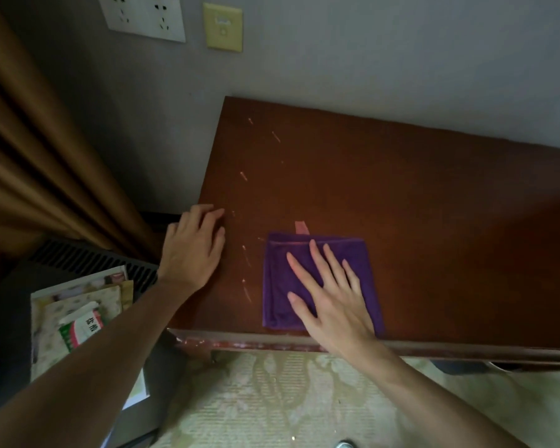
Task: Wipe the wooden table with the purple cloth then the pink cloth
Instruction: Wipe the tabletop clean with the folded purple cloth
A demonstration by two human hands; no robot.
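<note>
**Two hands at a wooden table, one pressed flat on a purple cloth**

Nearest the camera, two bare forearms are seen reaching forward over a pale, floral-patterned floor covering (272,399). At lower left, a stack of printed papers and a small red, white and green carton (80,328) is shown lying on a dark surface beside the table.

The near edge of the wooden table (401,195) is marked by a scuffed, chipped moulding. Just behind that edge, the purple cloth (278,286) is laid folded into a rough square, flat on the tabletop toward its left half. The right hand (330,292) is placed palm down on this cloth, with the fingers straight and spread wide, so that nothing is gripped. A small pink tab (302,228) is seen protruding from beneath the cloth's far edge; whether it belongs to a second cloth cannot be told.

The left hand (193,250) is rested on the table's left edge, its fingers loosely bent over the wood and holding nothing. Pale scratches are visible on the surface between the two hands.

Farther back, a brown curtain (39,156) is hung at left, and a white socket panel (143,16) and a yellow wall plate (223,27) are mounted on the grey wall.
</note>
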